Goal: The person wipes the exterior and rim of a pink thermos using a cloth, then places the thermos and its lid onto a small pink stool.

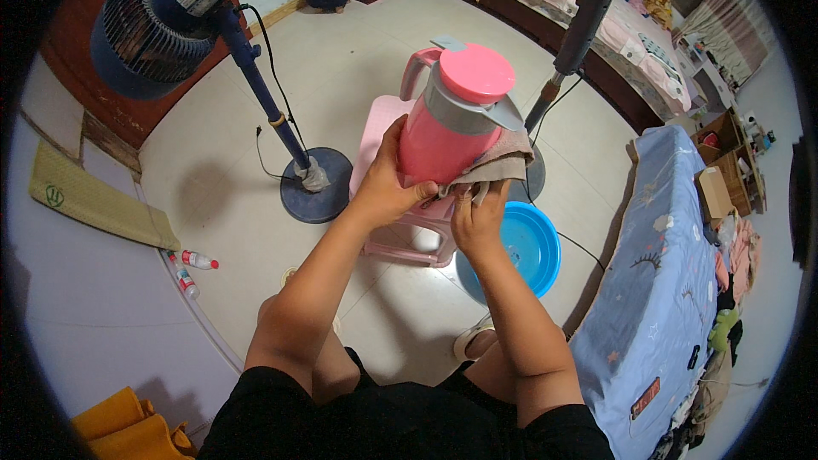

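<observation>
A pink insulated jug (434, 144) with a grey collar, grey spout and pink lid is held up in front of me, slightly tilted. My left hand (391, 182) grips its lower left side, thumb near the base. A beige cloth (501, 160) lies against the jug's lower right side, with my right hand (478, 214) holding it from below; some of those fingers are hidden by the cloth. Beneath and behind the jug stands a pink plastic stool (377, 128). On the floor, right of the stool and partly behind my right forearm, is a blue basin (548, 249).
A blue standing fan (246, 51) with a round base and trailing cord is at left; another fan's pole (585, 25) rises behind the jug at right. Two plastic bottles (200, 260) lie on the floor. A bed with a blue cover (658, 243) borders the right side.
</observation>
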`<state>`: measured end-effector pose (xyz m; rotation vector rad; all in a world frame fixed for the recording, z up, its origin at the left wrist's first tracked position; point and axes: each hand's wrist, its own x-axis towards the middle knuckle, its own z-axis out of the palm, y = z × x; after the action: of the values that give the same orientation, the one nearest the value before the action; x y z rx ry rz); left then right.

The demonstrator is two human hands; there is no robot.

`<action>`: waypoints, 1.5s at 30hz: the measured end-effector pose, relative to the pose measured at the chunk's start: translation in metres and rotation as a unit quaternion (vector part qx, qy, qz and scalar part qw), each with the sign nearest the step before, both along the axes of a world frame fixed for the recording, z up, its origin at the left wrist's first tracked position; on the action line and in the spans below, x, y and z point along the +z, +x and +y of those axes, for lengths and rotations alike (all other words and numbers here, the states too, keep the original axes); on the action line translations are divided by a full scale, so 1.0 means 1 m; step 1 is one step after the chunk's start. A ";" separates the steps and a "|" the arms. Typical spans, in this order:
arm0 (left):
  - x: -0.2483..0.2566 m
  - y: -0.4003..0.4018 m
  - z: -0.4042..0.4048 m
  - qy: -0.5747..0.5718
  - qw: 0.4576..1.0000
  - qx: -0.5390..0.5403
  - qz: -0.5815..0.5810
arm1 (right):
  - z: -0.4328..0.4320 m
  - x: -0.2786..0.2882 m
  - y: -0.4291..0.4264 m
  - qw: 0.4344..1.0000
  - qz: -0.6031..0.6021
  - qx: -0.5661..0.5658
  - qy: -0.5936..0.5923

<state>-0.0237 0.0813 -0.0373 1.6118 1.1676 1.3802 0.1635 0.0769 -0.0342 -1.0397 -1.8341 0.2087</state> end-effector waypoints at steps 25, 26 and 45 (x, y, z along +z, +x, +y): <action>0.000 -0.008 0.002 -0.003 1.000 0.004 0.001 | 0.024 -0.074 0.024 0.842 0.257 -0.026 -0.474; -0.001 -0.011 0.002 -0.012 1.000 -0.004 -0.002 | 0.025 -0.077 0.023 0.834 0.298 -0.014 -0.464; 0.002 -0.008 0.000 -0.015 1.000 0.007 0.018 | 0.003 0.028 -0.009 0.993 0.109 0.047 -0.016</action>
<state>-0.0315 0.0817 -0.0356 1.6168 1.2182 1.3409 0.1550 0.0799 -0.0064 -0.9141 -1.6872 0.3938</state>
